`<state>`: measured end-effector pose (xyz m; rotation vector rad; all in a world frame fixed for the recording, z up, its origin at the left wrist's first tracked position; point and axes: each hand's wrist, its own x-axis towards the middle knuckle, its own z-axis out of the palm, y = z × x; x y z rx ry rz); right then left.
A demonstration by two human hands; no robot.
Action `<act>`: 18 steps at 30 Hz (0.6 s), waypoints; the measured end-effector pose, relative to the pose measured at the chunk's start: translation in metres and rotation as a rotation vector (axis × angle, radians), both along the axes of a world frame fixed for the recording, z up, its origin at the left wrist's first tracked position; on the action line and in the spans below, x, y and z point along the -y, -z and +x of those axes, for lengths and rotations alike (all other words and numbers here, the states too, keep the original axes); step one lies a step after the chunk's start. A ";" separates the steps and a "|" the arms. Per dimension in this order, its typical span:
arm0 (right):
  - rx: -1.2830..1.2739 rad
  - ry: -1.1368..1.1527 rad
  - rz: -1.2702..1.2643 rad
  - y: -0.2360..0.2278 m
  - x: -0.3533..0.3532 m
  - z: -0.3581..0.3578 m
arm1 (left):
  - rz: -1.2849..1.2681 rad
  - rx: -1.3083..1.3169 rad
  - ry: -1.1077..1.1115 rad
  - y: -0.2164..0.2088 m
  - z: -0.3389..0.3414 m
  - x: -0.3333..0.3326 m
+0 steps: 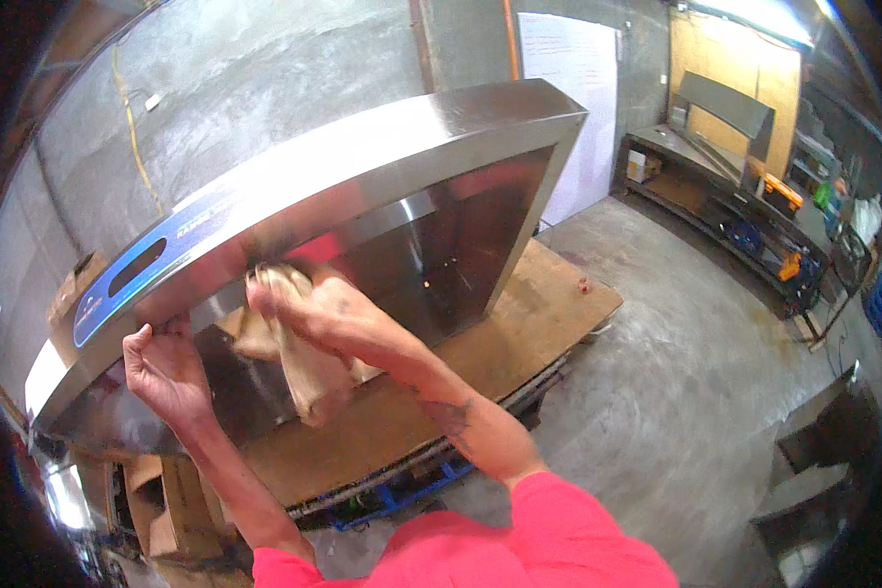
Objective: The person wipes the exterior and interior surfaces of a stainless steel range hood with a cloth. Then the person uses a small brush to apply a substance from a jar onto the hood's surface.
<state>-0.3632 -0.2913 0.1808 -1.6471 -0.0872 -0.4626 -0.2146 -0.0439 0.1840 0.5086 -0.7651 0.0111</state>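
A large stainless steel range hood (392, 147) stands tilted on a brown tabletop (559, 284), its hollow inner side facing me. A blue label panel with a dark oval slot (137, 269) runs along the left part of its front band. My left hand (167, 372) is closed with its fingers curled at the hood's edge just below that panel; the fingertips are partly hidden. In my right hand (299, 299) a beige cloth (314, 382) is bunched against the band's inner edge, and its loose end hangs down below the wrist.
Cardboard (171, 519) sits at the lower left, beside the table. Behind the hood rise a grey wall (294, 59) and a whiteboard (568, 108). A dark workbench (676, 186) with tools stands at the far right. Dark metal pieces (813, 451) lie on the floor at right.
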 end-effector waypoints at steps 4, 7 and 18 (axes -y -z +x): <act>0.721 0.446 -0.189 0.007 0.024 -0.011 | 0.040 0.090 -0.065 -0.009 0.045 0.016; 0.972 1.073 -0.814 -0.050 0.038 -0.019 | 0.078 0.063 -0.154 -0.001 0.089 0.004; 1.086 1.108 -1.382 -0.054 0.157 0.077 | 0.120 0.005 -0.354 -0.011 0.121 0.005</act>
